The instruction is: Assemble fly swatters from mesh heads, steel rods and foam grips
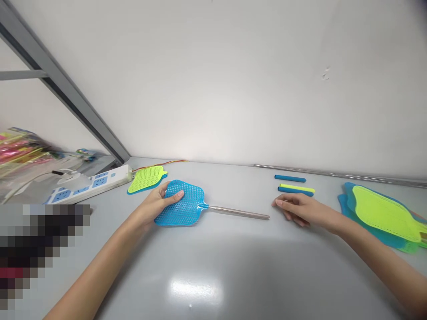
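A blue mesh fly swatter (187,202) is in my left hand (158,202). My thumb lies on top of its head, and the other fingers are partly hidden behind it. From the swatter's neck a metal rod (238,212) points to the right. My right hand (296,208) hovers just beyond the rod's end, touching neither it nor the tubes, with loosely bent fingers and nothing visible in them. Close behind that hand lie a yellow tube (296,188), a blue tube (290,178) and a second blue tube (295,191).
A yellow swatter head (147,178) lies over a blue one at the left. More yellow and blue swatter heads (383,213) are stacked at the right. Thin metal rods (333,174) run along the wall. A white power strip (96,184) sits near a grey metal frame (66,84).
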Action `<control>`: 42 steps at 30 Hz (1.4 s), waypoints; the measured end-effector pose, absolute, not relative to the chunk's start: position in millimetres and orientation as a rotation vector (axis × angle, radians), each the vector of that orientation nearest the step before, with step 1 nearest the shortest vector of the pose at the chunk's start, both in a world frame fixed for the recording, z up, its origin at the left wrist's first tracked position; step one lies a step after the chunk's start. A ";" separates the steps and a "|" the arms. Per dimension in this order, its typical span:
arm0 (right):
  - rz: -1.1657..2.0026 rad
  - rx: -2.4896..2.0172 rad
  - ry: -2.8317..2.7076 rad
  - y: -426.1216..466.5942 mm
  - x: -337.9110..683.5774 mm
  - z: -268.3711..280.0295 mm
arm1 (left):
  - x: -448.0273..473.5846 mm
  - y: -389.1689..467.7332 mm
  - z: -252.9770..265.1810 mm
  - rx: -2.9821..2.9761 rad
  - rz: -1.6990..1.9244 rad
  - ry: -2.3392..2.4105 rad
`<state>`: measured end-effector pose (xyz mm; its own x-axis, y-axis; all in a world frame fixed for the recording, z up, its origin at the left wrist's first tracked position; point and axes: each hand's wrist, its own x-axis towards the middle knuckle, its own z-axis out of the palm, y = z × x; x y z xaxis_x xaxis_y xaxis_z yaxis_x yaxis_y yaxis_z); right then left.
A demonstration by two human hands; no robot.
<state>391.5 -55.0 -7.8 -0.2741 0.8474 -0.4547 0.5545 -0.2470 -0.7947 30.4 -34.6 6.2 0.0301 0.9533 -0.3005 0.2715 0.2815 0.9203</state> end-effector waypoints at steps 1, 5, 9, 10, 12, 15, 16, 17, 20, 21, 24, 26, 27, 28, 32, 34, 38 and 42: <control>1.466 -1.723 -1.715 -54.2 393.7 -5.4 | 28.6 -33.2 5.3 1.216 0.766 1.513; 1.409 -1.708 -1.681 -53.8 394.7 1.2 | 22.1 -27.6 -2.1 1.576 0.649 1.863; 1.528 -1.594 -1.855 -58.0 385.3 -3.1 | 18.4 -25.7 -10.3 1.955 0.479 1.964; 1.524 -1.572 -1.907 -59.4 382.7 -4.8 | 17.9 -26.2 -11.6 2.015 0.443 1.946; 1.453 -1.529 -2.002 -62.1 378.6 -7.7 | 18.3 -28.3 -12.6 2.103 0.389 1.903; 1.386 -1.464 -2.108 -65.1 374.7 -9.9 | 25.0 -34.3 -10.9 2.251 0.392 1.785; 1.382 -1.449 -2.131 -65.7 373.8 -10.3 | 29.0 -36.8 -10.0 2.311 0.406 1.715; 1.377 -1.442 -2.143 -66.2 373.1 -10.8 | 33.6 -39.5 -9.2 2.345 0.396 1.640; 1.358 -1.450 -2.129 -66.6 371.9 -13.2 | 48.8 -47.2 -8.6 2.401 0.316 1.413; 1.361 -1.454 -2.109 -66.3 371.8 -14.3 | 53.4 -49.3 -9.2 2.415 0.321 1.380; 1.399 -1.460 -2.024 -64.2 372.4 -18.0 | 65.0 -54.2 -12.1 2.475 0.338 1.306; 1.417 -1.454 -1.969 -62.4 373.0 -20.1 | 71.0 -57.0 -14.5 2.506 0.352 1.265; 1.423 -1.445 -1.947 -61.6 373.3 -21.0 | 73.6 -58.4 -15.6 2.508 0.362 1.254; 1.427 -1.432 -1.931 -61.0 373.4 -21.8 | 75.9 -59.8 -16.7 2.503 0.382 1.248; 1.397 -1.420 -1.879 -60.5 372.6 -25.0 | 82.3 -65.0 -18.4 2.477 0.428 1.240; 1.384 -1.446 -1.828 -61.1 371.8 -26.8 | 84.1 -67.3 -17.5 2.475 0.428 1.221; 1.401 -1.401 -1.812 -63.2 369.7 -27.7 | 85.7 -71.0 -15.0 2.426 0.427 1.210; 1.393 -1.356 -1.888 -64.9 367.3 -23.6 | 84.6 -71.7 -15.0 2.329 0.400 1.278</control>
<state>367.3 -64.9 -23.6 -0.4305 0.8803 -0.1993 0.4502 0.0181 -0.8927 84.6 -71.7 -15.0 0.5286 0.8481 0.0360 0.7172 -0.4689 0.5155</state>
